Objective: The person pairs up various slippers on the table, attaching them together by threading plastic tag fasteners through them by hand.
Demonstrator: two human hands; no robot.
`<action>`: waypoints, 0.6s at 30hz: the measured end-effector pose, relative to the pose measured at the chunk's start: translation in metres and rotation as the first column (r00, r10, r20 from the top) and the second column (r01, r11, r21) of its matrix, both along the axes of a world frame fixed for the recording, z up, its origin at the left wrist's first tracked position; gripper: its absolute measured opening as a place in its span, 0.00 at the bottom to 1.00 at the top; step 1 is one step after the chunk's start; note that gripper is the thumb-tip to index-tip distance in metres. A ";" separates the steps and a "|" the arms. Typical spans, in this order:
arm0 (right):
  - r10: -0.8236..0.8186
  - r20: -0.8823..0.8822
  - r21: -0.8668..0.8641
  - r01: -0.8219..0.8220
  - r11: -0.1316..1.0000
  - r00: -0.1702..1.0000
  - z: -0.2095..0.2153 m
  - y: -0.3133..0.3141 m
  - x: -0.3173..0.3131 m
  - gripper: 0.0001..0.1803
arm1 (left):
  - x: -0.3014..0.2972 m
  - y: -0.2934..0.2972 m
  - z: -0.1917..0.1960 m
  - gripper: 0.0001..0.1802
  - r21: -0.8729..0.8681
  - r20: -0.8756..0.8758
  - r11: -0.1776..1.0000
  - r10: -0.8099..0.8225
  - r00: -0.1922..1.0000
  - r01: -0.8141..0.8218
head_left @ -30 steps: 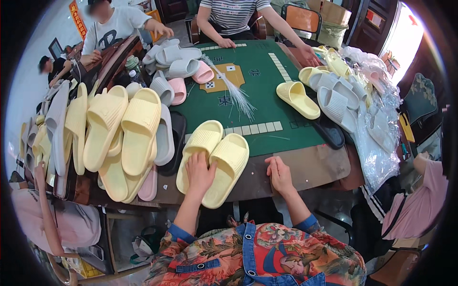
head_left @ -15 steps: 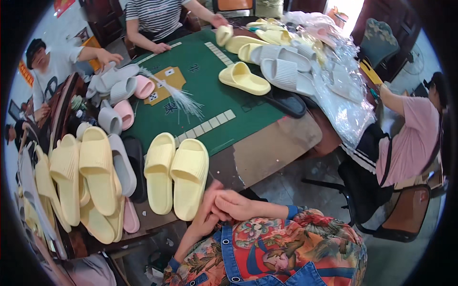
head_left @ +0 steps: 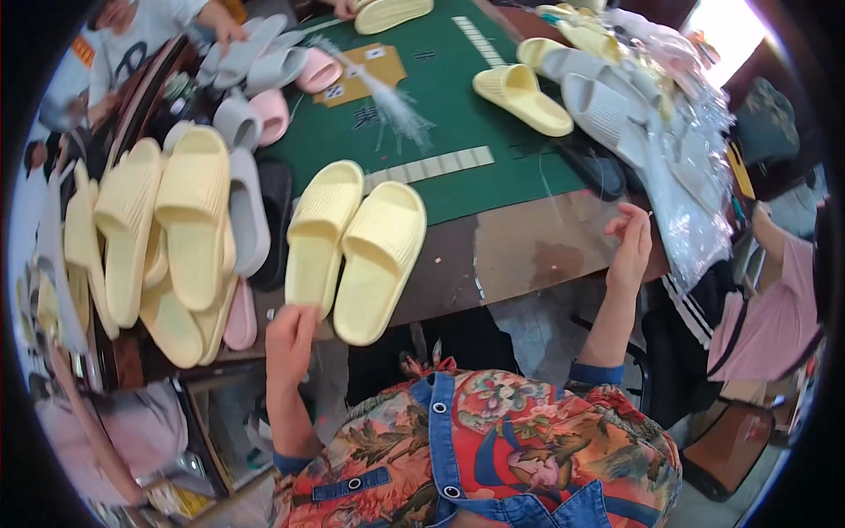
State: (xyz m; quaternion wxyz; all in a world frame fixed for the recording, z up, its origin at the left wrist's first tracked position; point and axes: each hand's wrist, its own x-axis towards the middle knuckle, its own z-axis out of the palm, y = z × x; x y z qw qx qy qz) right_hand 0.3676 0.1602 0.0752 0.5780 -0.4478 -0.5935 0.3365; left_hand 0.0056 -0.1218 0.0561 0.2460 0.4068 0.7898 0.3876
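Observation:
A pair of pale yellow slippers lies side by side at the near edge of the table, toes pointing away from me. My left hand (head_left: 293,341) is closed at the heel of the left yellow slipper (head_left: 324,216). The right yellow slipper (head_left: 380,264) of that pair rests against it, untouched. My right hand (head_left: 628,249) is raised at the table's right front edge with its fingers apart, holding nothing. Nearest to it are a black slipper (head_left: 593,170) and clear plastic wrapping (head_left: 682,220).
Stacked yellow slippers (head_left: 192,220) and grey and pink ones crowd the left side. The green tabletop (head_left: 475,194) bears white strands (head_left: 400,114) and a row of tiles (head_left: 431,165). Grey slippers (head_left: 607,114) lie at right. People sit around; one hand (head_left: 231,28) touches grey slippers.
My hands, clasped together before, have parted: the left went to the yellow slipper's heel, the right out to the right. The view has shifted, and a yellow slipper appears at the far side.

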 end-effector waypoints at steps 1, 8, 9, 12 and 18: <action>0.039 -0.004 -0.010 -0.039 0.999 0.999 -0.009 0.000 -0.011 0.18 | -0.002 0.008 0.001 0.11 0.067 -0.146 0.998 0.032 0.989 -0.023; 0.402 -0.262 -0.352 -0.475 0.806 0.877 -0.074 -0.029 -0.094 0.18 | 0.008 0.095 -0.042 0.22 0.125 -0.563 0.985 0.166 0.810 -0.115; 0.425 -0.046 -0.299 -0.419 0.857 0.904 -0.076 -0.033 -0.100 0.17 | 0.011 0.103 -0.047 0.22 0.135 -0.570 0.981 0.189 0.799 -0.135; 0.426 0.157 -0.208 -0.392 0.896 0.891 -0.081 -0.040 -0.103 0.17 | 0.007 0.110 -0.056 0.15 0.146 -0.540 0.970 0.244 0.805 -0.196; 0.408 0.230 -0.173 -0.375 0.911 0.883 -0.078 -0.040 -0.098 0.16 | -0.003 0.123 -0.032 0.13 0.215 -0.600 0.947 0.321 0.733 -0.238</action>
